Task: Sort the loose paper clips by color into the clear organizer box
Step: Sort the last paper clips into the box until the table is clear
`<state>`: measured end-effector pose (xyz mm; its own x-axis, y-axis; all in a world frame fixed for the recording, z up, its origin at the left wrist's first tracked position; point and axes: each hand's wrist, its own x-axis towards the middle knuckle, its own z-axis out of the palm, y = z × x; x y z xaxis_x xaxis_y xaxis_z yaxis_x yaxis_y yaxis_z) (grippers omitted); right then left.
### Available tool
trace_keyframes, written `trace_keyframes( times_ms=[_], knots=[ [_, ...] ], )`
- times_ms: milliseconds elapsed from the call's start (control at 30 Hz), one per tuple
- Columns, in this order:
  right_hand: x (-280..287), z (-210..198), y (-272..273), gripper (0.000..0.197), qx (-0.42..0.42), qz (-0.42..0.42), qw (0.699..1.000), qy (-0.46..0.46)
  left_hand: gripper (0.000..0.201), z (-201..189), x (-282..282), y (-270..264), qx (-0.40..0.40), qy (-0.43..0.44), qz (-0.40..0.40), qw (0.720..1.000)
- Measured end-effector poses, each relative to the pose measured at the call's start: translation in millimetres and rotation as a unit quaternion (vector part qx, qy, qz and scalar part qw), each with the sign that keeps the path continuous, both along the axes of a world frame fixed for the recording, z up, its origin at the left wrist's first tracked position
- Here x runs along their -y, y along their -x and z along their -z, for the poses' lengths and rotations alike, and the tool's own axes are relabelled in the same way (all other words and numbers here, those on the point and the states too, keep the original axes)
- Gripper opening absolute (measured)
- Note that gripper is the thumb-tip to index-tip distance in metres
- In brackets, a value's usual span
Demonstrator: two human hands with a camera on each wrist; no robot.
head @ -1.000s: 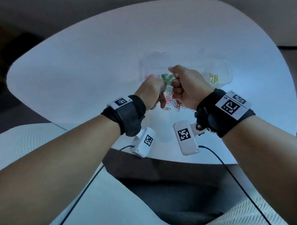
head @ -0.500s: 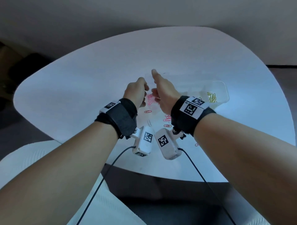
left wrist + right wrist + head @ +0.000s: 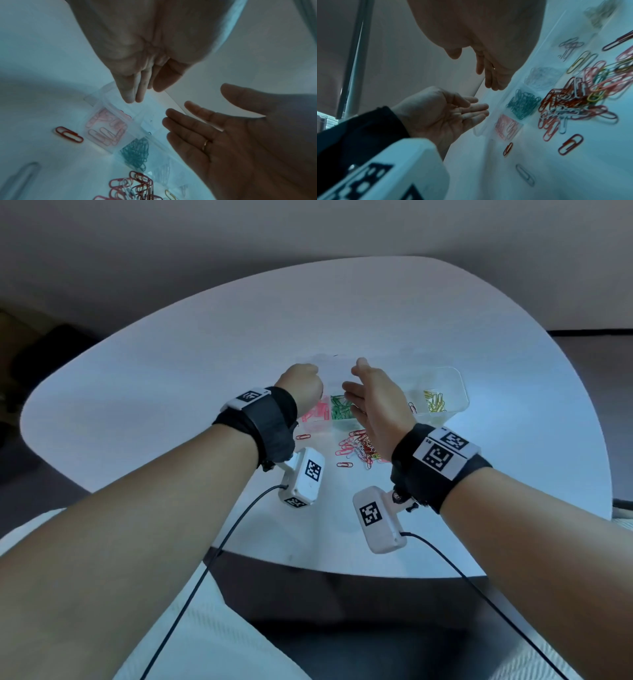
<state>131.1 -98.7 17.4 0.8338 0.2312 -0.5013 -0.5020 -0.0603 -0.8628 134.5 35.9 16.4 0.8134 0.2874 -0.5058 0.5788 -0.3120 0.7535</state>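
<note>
Clear plastic organizer box on white table, just below fingertips of both hands. Left hand fingers straight, together, holding nothing. Right hand flat, fingers spread, nothing held. Pink clips and green clips in adjoining compartments between the hands; loose mixed pile under right palm.

A rounded white table stands before a plain beige wall in dim, bluish light.
</note>
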Motion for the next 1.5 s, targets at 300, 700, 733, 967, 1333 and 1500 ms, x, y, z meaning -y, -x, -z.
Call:
trace_keyframes(
  times_ms=[300,700,733,967,1333,1500],
  knots=[
    [53,-28,8,0.013,0.068,-0.055,0.992,0.086,0.021,-36,14,56,0.106,-0.125,0.062,0.984],
    [132,15,50,0.016,0.129,-0.241,0.863,0.424,0.023,18,30,102,0.031,-0.207,0.254,0.944],
    [133,17,52,0.018,0.134,-0.265,0.853,0.429,0.025,22,32,101,0.037,-0.210,0.278,0.937],
    [131,32,62,0.028,0.145,-0.300,0.841,0.426,0.022,47,36,91,0.079,-0.254,0.408,0.873],
    [125,48,66,0.009,0.193,-0.293,0.819,0.455,0.021,46,44,92,0.004,-0.293,0.405,0.866],
    [122,50,70,0.013,0.193,-0.295,0.803,0.481,0.014,43,50,96,-0.035,-0.302,0.446,0.842]
  ],
)
